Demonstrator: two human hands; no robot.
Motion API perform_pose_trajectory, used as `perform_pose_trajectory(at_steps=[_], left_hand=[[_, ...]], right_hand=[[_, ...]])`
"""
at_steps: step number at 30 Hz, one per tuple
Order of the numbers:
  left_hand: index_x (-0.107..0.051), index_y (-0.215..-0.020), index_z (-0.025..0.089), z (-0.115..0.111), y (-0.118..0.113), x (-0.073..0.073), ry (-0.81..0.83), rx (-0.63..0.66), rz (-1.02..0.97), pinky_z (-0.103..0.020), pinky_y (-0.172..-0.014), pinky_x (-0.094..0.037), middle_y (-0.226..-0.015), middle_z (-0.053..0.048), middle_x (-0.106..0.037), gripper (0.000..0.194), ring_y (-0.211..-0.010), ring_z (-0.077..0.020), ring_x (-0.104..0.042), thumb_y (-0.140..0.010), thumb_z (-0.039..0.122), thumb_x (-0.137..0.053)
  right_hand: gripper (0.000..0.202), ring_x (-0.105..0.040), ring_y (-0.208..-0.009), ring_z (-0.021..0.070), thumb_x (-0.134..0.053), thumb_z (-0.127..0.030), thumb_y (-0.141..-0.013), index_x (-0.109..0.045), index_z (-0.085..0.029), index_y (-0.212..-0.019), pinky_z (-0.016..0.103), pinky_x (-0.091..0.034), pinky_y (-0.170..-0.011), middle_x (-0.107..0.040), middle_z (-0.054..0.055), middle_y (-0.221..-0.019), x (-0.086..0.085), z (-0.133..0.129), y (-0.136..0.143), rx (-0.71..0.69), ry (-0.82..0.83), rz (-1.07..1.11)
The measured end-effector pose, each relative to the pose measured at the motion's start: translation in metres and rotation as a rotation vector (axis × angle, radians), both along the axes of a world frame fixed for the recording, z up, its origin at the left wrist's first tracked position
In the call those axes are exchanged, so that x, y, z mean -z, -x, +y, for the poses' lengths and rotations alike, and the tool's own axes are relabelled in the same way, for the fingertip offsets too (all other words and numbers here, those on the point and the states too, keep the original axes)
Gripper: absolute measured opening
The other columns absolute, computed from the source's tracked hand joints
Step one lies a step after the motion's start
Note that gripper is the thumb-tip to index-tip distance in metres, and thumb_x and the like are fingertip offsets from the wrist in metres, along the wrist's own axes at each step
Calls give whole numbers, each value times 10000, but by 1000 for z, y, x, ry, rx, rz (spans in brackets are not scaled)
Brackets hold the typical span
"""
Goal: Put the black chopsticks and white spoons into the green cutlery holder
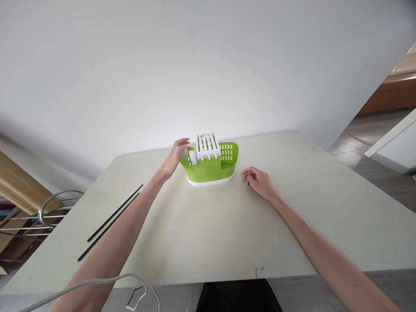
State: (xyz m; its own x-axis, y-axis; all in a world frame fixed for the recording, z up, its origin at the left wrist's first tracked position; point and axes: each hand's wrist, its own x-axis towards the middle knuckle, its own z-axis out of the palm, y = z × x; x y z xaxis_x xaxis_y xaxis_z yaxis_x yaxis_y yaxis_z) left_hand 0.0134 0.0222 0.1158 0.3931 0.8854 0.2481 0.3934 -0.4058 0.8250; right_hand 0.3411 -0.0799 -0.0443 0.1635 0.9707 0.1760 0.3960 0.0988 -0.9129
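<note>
A green plastic holder (208, 170) with slotted walls and a white base stands near the back of the table. Across its middle section sits a white slatted rack (208, 146). My left hand (177, 155) is at the holder's left end, its fingers bent over the rim beside white pieces. A white rounded piece (193, 157) stands in that left compartment, just under the fingertips. What those fingers grip is too small to make out. To the right of the holder, apart from it, my right hand (257, 180) rests on the table with its fingers curled and nothing visible in them.
Two long thin black sticks (112, 216) lie on the pale table (208, 229) at the left, near my left forearm. A white cable (107, 281) crosses over that forearm. Behind the table rises a white wall (208, 78). A metal rack (42, 219) stands beyond the left edge.
</note>
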Motion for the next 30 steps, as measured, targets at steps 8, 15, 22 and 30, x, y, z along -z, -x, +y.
perform_pose_trajectory(at_steps=[8, 15, 22, 30], left_hand=[[-345, -1537, 295, 1, 1, 0, -37, 122, 121, -490, -1145, -448, -1515, -142, -487, 907, -1394, -316, -514, -757, 409, -793], [-359, -1533, 281, 3, -4, -6, -41, 70, 223, -375, -884, -562, -1493, -123, -514, 963, -1067, -241, -649, -686, 370, -807], [-516, -1457, 247, 10, -5, 3, -158, -62, 268, -400, -950, -519, -1322, -93, -597, 792, -1054, -251, -622, -753, 487, -787], [-636, -1294, 237, 12, -10, 6, -307, -130, 431, -504, -1136, -381, -1216, -112, -597, 494, -1265, -343, -474, -855, 460, -680]], right_hand=[[220, -675, -661, 146, -485, -226, -866, -674, -239, -978, 298, -507, -724, -753, -1, -883, -1, -1, 0, -4, -7, -23], [213, -675, -668, 150, -489, -229, -871, -675, -240, -974, 297, -508, -715, -753, 4, -886, 0, -1, 0, 4, -3, -12], [203, -676, -675, 152, -500, -230, -872, -672, -242, -980, 307, -513, -732, -749, 0, -891, 0, -1, -1, -7, 0, -8], [203, -667, -669, 151, -491, -243, -888, -673, -239, -978, 296, -502, -704, -751, 7, -889, -1, -1, 0, -6, -8, -19]])
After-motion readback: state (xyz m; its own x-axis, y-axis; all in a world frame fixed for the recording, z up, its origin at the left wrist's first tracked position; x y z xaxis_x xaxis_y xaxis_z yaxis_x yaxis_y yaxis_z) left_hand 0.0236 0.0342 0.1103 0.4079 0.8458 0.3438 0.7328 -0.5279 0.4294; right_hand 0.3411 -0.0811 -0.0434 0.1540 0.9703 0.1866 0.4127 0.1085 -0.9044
